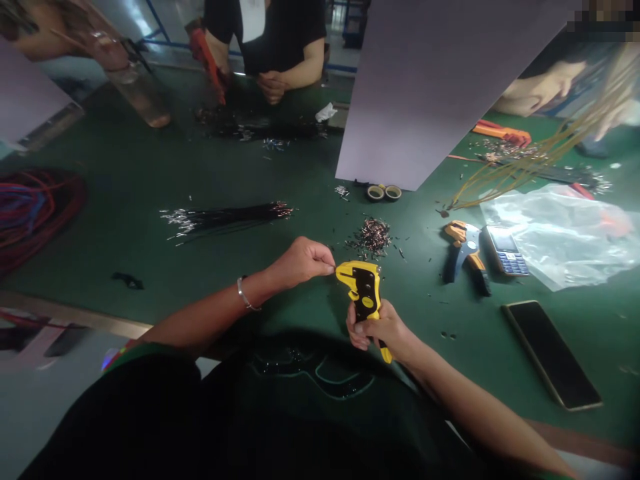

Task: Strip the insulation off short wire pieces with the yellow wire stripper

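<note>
yellow wire stripper (369, 293) sits in the closed right hand (373, 327), on a green table (300, 300) in a room with a bright floor. left of that grip, the left hand (307, 260) pinches something too small to tell at its jaws; right of it lies a clear plastic bag (575, 233), contents unclear.

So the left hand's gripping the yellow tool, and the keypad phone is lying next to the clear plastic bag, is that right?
Not quite: the head view shows the yellow tool gripped by the right hand, not the left hand. The keypad phone is indeed lying next to the clear plastic bag.
</note>
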Available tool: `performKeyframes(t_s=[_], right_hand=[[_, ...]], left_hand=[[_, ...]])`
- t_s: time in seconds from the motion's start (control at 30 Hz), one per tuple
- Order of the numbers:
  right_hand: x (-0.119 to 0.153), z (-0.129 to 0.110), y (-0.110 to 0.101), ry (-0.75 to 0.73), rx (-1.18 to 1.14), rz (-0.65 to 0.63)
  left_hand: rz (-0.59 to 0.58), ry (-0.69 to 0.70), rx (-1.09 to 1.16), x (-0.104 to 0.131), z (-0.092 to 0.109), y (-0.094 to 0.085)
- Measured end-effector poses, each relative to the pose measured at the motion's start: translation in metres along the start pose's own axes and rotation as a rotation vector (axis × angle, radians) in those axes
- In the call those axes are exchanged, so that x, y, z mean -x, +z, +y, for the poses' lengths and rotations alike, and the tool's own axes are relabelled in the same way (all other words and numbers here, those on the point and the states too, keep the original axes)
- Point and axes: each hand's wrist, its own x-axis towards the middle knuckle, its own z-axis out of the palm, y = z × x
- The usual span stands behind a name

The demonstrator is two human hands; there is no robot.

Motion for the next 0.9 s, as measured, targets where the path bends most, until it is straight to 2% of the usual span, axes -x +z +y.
performKeyframes(t_s=[0.23, 0.4, 0.63, 0.9], right_hand=[[-0.002, 0.0, -0.006, -0.016, 0.031, 0.035], [0.001, -0.005, -0.001, 0.041, 0.005, 0.023], [0.0, -0.011, -0.001, 0.036, 0.0, 0.048], [0.001, -0.007, 0.001, 0.019, -0.003, 0.052]], left_hand=[[0.025, 0.006, -0.008, 0.0, -0.002, 0.001], [0.043, 0.029, -0.007, -0.002, -0.005, 0.002], [0.093, 0.023, 0.027, -0.003, -0.008, 0.004], [0.07, 0.005, 0.1, -0.007, -0.012, 0.004]])
